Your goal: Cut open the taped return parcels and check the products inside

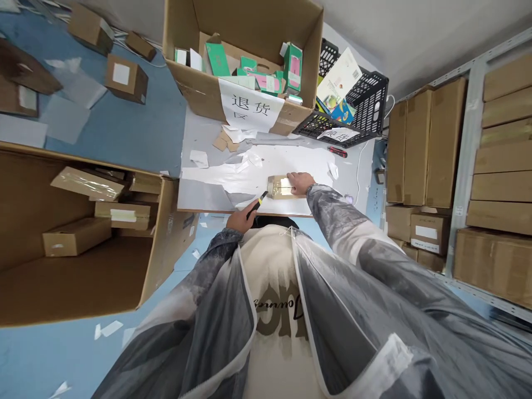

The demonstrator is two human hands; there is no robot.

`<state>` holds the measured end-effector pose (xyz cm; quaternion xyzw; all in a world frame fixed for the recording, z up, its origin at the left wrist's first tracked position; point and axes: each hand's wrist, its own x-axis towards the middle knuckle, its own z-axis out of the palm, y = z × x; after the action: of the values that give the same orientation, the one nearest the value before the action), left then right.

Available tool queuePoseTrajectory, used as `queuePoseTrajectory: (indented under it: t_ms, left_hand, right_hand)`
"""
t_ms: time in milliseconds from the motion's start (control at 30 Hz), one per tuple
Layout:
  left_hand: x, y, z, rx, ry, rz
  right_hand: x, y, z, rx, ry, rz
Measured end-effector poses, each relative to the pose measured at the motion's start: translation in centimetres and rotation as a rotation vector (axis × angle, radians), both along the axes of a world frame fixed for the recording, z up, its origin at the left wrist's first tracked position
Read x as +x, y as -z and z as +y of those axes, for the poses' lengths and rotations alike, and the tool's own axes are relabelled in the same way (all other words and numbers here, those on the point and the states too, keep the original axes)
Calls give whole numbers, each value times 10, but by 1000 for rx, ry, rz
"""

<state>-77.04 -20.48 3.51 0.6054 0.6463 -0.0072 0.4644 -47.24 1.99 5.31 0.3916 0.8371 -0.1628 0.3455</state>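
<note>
At the back of the white counter (353, 172) stands a large cardboard carton (199, 91) of green boxes (218, 58), beside a black plastic crate (374, 105). Near the front edge, the right hand (301, 184) grips a small taped cardboard box (278, 187); the left hand (240, 221) grips a utility knife (257, 204), blade beside the box's left end.

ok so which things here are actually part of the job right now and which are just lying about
In use:
- black-and-yellow cutter, held in the left hand
- small carton, under the right hand

Apparently just lying about:
- red-and-black tool
- white paper scraps
- brown cardboard pieces
</note>
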Motion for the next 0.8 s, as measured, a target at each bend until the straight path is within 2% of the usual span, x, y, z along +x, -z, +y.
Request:
queuePoseTrajectory:
  t_ms: [133, 267, 433, 633, 800]
  left_hand:
    - [14, 2, 9, 12, -37, -53]
    - [25, 2, 32, 35, -120, -34]
    - [26, 8, 60, 58, -92, -57]
    - [19, 13, 67, 73, -159, -90]
    - [17, 14, 73, 92, -128, -107]
  right_hand:
    - [4, -4, -12, 58, 50, 9]
    - [-3, 0, -13, 63, 105, -27]
    - [-9, 5, -5, 52, 170, -53]
    - [-9, 11, -4, 48, 216, -44]
    - [-10, 14, -5, 43, 214, -26]
